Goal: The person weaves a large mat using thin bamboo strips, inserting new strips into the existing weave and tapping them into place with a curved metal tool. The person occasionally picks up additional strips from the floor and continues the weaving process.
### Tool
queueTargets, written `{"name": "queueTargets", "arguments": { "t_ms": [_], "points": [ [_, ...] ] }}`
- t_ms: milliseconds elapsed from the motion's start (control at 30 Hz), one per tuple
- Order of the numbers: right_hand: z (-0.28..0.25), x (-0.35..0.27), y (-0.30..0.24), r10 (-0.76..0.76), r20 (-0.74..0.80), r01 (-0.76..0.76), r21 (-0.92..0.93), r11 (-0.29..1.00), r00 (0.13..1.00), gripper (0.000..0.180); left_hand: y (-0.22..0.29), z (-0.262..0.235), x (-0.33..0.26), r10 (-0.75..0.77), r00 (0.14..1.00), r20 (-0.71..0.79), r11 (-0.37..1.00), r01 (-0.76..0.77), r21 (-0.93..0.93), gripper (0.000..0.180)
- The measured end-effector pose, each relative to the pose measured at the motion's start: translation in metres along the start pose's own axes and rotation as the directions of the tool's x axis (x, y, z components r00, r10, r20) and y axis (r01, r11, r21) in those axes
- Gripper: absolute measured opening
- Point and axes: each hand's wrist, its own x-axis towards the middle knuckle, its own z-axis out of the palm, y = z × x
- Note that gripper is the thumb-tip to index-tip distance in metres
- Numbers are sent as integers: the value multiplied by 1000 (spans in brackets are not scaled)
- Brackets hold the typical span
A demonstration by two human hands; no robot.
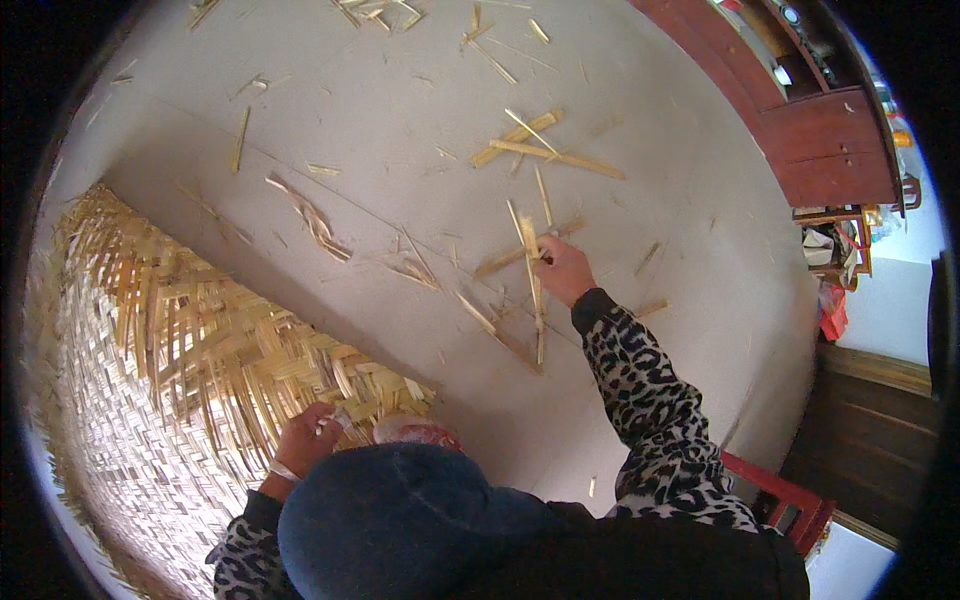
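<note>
My right hand (pixel 564 270), reaching out over the floor, is closed on a few thin pale straw-coloured strips (pixel 530 240). Other loose strips lie under and around it. At the lower left, my left hand (pixel 306 440) rests by the edge of a large woven mat (pixel 190 390), its fingers curled in. Something whitish shows at those fingers, too small to name. Long unwoven ends stick out along the mat's upper edge. A blue-clad knee or cap-like dark blue shape (pixel 390 515) hides part of the mat's near corner.
Crossed flat strips (pixel 550 155) and a twisted brown husk-like piece (pixel 312 222) lie scattered on the grey floor (pixel 690 330). A red cabinet (pixel 830 150) stands at the upper right, a red plastic bag (pixel 832 308) below it. Near the lower right is a red wooden stool (pixel 775 490).
</note>
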Motion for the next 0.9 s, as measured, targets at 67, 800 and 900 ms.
{"name": "queueTargets", "arguments": {
  "t_ms": [67,800,900],
  "points": [
    [0,26,-4,-28,71,34,-92,995,997,36,-2,-3,-1,-43,999,21,999,43,11,31],
    [-15,127,-24,-180,97,202,-595,778,979,16,33,-39,10,34,998,-53,990,-26,139,32],
    [-17,131,-36,-169,133,215,-586,781,977,15,42,-44,19,58,997,-44,987,-51,153,31]
  ]
}}
